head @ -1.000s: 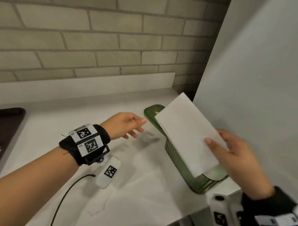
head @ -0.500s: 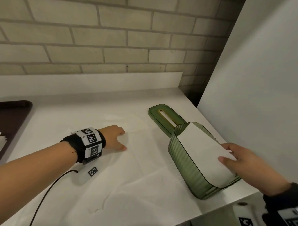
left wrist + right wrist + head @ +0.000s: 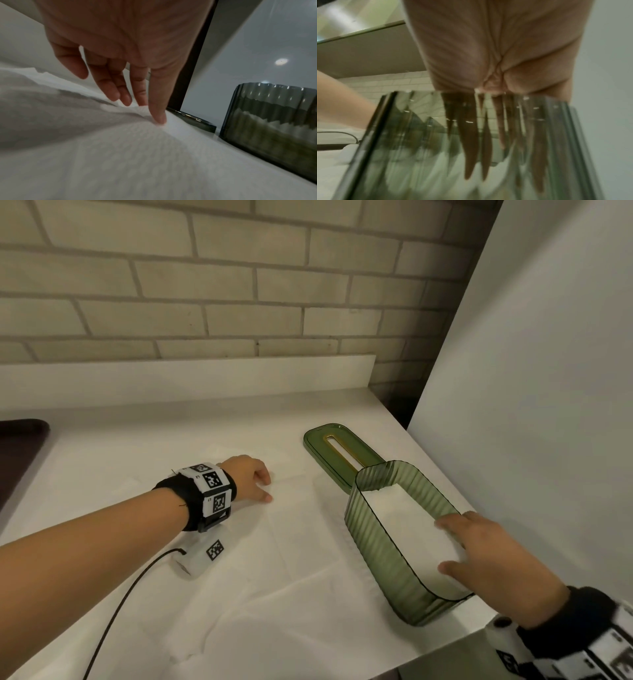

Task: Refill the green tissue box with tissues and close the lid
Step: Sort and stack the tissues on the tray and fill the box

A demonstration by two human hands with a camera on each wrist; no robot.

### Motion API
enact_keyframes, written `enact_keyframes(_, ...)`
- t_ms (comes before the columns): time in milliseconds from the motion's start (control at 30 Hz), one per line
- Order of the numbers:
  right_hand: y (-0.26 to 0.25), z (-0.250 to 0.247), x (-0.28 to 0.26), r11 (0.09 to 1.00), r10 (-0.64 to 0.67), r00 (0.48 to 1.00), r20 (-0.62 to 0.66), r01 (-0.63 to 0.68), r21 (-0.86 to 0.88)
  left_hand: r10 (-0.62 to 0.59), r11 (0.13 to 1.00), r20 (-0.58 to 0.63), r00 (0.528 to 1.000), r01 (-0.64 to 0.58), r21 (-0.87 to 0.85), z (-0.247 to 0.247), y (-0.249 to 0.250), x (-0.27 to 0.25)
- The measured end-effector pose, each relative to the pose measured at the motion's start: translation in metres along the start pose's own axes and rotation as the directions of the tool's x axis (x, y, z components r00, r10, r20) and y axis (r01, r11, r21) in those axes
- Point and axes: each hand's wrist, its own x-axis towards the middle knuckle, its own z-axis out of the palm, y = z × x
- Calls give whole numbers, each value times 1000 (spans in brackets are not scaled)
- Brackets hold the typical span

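Note:
The green ribbed tissue box (image 3: 373,546) stands open on the counter's right end, with a white tissue stack (image 3: 404,518) lying inside it. My right hand (image 3: 479,553) reaches into the box from the near end, its straight fingers pressing down on the stack; through the box wall (image 3: 436,155) the fingers (image 3: 471,142) show flat. The green lid (image 3: 337,451) with its slot lies flat on the counter just behind the box. My left hand (image 3: 250,477) rests on a thin white tissue sheet (image 3: 291,542) spread on the counter, fingertips (image 3: 159,116) touching it.
A white panel (image 3: 531,405) rises right beside the box. A brick wall (image 3: 205,285) and white backsplash close the back. A dark tray (image 3: 17,453) sits at the far left. A small white tagged device (image 3: 202,556) with a black cable lies under my left wrist.
My right hand has pushed the tissue stack down from above the box to inside it. My left hand dropped from the air onto the sheet on the counter.

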Motion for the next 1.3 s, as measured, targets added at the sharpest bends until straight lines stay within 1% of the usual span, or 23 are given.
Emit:
enact_keyframes(100,-7,-5,-5,998,-22,999,-35,20,-62,43,999,-24,999,-43,-13,1,3,0)
enact_keyframes(200,-16,-12,-11,997,-32,994,-107,24,-72,84,996,-61,995,-86,-39,0,5,-1)
enact_keyframes(300,-25,-16,-17,996,-72,967,-244,80,24,103,990,-119,988,-114,-89,-7,7,-4)
enact_keyframes(367,-33,-18,-23,985,-95,941,-325,137,107,120,987,-130,984,-133,-94,-16,9,-10)
enact_keyframes(467,-50,-19,-28,936,-161,904,-396,268,230,168,968,-151,974,-192,-162,-32,14,-22)
enact_keyframes(500,-56,-18,-29,913,-179,902,-394,301,275,183,952,-171,968,-218,-214,-38,16,-27)
enact_keyframes(567,-69,-13,-30,873,-195,926,-323,313,373,208,910,-237,949,-277,-309,-47,18,-39)
enact_keyframes(633,-81,-6,-31,838,-194,955,-222,279,468,218,867,-307,926,-328,-375,-54,20,-49)
enact_keyframes(733,-93,7,-28,819,-169,976,-135,215,532,227,744,-339,913,-388,-545,-61,25,-65)
enact_keyframes(767,-95,10,-26,797,-142,980,-141,198,571,231,694,-338,912,-398,-600,-63,27,-72)
enact_keyframes(833,-98,15,-22,716,-71,973,-217,202,668,252,603,-337,907,-420,-678,-67,34,-85)
enact_keyframes(900,-97,18,-15,649,4,942,-335,252,718,279,543,-330,902,-432,-720,-69,38,-94)
enact_keyframes(933,-96,18,-12,631,37,913,-406,294,718,284,512,-334,899,-437,-740,-69,40,-98)
enact_keyframes(1000,-91,17,-6,588,115,827,-550,390,709,270,452,-346,899,-435,-779,-69,42,-101)
enact_keyframes(1033,-87,15,-5,567,162,782,-601,425,706,269,429,-348,898,-435,-792,-68,44,-103)
enact_keyframes(1067,-83,12,-4,562,198,749,-632,442,699,276,419,-348,896,-438,-795,-67,46,-104)
enact_keyframes(1100,-80,8,-3,565,216,735,-643,443,696,276,412,-355,893,-443,-796,-67,49,-105)
enact_keyframes(1133,-76,6,-3,564,220,744,-631,431,705,272,409,-364,891,-450,-794,-66,51,-104)
enact_keyframes(1167,-72,3,-2,540,220,768,-602,417,730,263,399,-371,891,-451,-799,-65,52,-103)
enact_keyframes(1200,-67,2,-1,484,213,797,-565,417,770,261,391,-373,890,-451,-802,-64,54,-102)
enact_keyframes(1233,-63,-1,-1,399,198,826,-527,423,813,271,388,-367,890,-450,-805,-63,56,-103)
enact_keyframes(1267,-60,-4,-1,314,170,852,-495,430,847,300,387,-346,889,-445,-808,-61,58,-103)
enact_keyframes(1300,-56,-7,-2,254,133,869,-476,434,864,323,378,-321,890,-433,-818,-59,58,-103)
